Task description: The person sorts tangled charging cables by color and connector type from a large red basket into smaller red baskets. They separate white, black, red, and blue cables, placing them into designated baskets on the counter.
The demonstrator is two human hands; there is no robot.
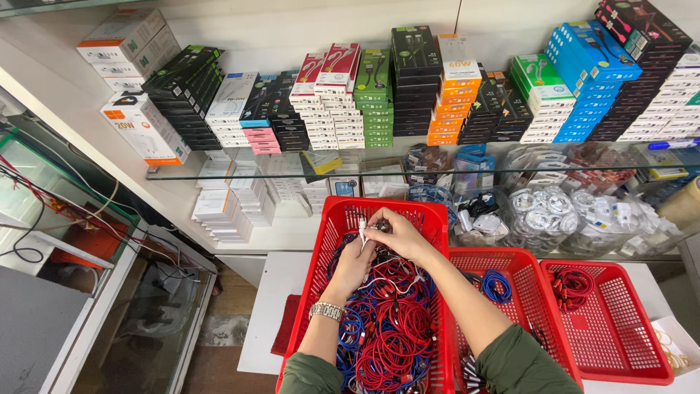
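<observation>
Two bare forearms. Olive-green sleeves (518, 365) pushed up near the elbows. Silver metal link watch (326, 311) on left wrist.

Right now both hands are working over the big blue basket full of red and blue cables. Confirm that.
Not quite: the big basket is red, not blue, as the head view shows. The rest holds: the left hand and right hand are over it, among red and blue cables.

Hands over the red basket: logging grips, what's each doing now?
Left hand: closed on a white cable.
Right hand: pinching the same cable's end.
</observation>
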